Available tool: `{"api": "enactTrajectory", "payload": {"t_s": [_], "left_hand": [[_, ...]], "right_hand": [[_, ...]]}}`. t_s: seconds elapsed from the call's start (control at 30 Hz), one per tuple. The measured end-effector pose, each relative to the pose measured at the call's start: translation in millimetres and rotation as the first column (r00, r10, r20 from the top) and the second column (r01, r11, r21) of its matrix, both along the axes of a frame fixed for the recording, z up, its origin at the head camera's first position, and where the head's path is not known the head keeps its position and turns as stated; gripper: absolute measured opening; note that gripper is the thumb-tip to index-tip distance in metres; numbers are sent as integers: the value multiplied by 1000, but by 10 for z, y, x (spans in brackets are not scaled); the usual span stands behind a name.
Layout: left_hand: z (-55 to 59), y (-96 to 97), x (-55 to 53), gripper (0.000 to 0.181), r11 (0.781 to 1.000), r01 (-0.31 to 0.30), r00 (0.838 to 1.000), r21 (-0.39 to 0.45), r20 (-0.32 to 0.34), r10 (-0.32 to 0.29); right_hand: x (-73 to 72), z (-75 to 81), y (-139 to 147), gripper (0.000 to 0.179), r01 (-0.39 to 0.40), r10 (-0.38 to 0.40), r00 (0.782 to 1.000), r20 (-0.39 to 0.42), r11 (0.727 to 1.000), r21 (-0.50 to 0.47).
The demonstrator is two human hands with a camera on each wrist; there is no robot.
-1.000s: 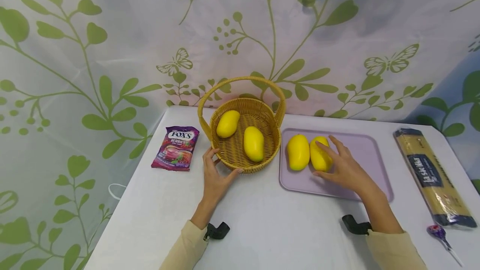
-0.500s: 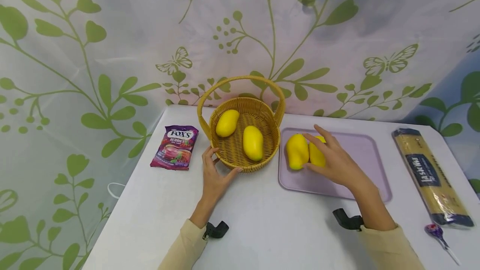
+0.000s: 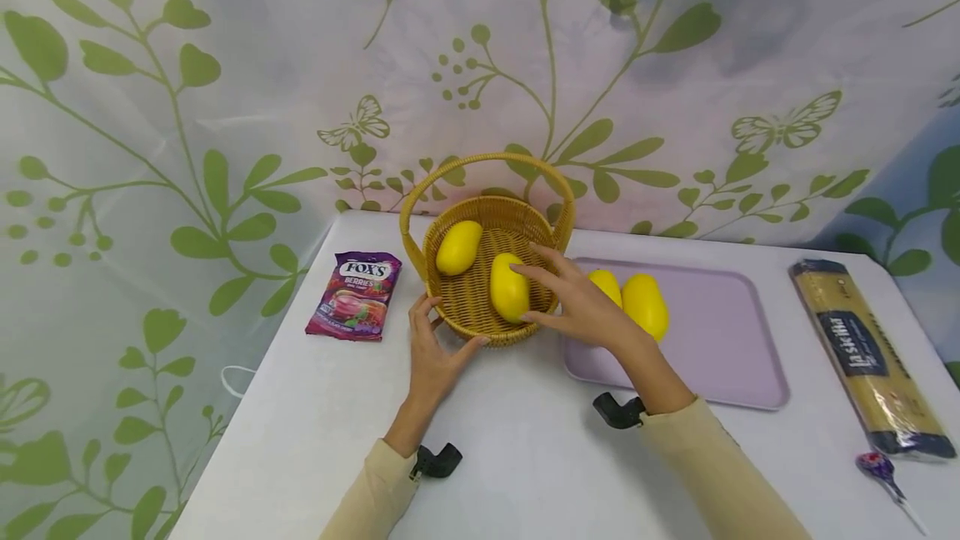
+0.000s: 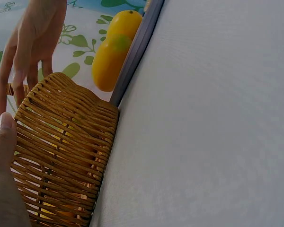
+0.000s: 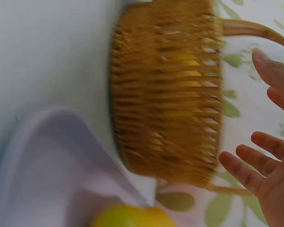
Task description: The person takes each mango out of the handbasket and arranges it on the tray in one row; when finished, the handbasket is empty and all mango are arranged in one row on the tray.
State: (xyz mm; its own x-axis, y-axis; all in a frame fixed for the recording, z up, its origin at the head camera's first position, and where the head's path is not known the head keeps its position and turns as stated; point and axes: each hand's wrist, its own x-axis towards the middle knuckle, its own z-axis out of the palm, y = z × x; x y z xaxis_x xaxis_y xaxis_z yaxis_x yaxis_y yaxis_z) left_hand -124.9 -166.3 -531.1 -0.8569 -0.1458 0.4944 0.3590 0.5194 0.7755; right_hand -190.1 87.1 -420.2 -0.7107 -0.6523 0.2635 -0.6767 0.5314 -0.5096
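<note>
A round wicker basket [image 3: 480, 332] with a tall arched handle [image 3: 487, 158] stands at the table's back. Inside lie two yellow mangoes, one at the left [image 3: 459, 248] and one nearer the front [image 3: 510, 286]. My left hand [image 3: 435, 361] holds the basket's front left side, its thumb [image 4: 2, 137] at the rim. Over the basket's right side reaches my right hand [image 3: 581, 298], fingers spread beside the front mango. Nothing shows between those fingers in the right wrist view. Two more mangoes [image 3: 645, 307] lie on a lilac tray [image 3: 720, 340], one partly hidden by the right hand.
A purple candy bag [image 3: 355, 297] lies left of the basket. Right of the tray lies a long pack of spaghetti [image 3: 870, 357], with a lollipop [image 3: 877, 465] below it. A patterned curtain [image 3: 300, 65] hangs behind the table.
My right hand has moved left from the mangoes on the tray to over the basket, with no mango carried along. The left hand stays at the basket.
</note>
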Motion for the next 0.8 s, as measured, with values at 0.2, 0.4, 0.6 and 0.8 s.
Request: {"api": "enactTrajectory", "payload": {"t_s": [0.2,0.4,0.6,0.8], "left_hand": [[21,28,-5,92,1000,3,1000,2,18,-3],[22,46,-11,91,1000,1,999,2,45,-1],[27,34,-13,91,1000,-1,1000,-2,30,1],[12,10,-5,92,1000,-6,1000,-11,14,6]], "right_hand": [[-167,-149,-222,68,-10,8,999,52,999,38],[-267,-215,-351,72,23,-38,994,104,990,140],[-318,-235,-463,69,24,-46,992,121,984,178],[-368,-267,-546,66,14,-41,993,115,973,229]]}}
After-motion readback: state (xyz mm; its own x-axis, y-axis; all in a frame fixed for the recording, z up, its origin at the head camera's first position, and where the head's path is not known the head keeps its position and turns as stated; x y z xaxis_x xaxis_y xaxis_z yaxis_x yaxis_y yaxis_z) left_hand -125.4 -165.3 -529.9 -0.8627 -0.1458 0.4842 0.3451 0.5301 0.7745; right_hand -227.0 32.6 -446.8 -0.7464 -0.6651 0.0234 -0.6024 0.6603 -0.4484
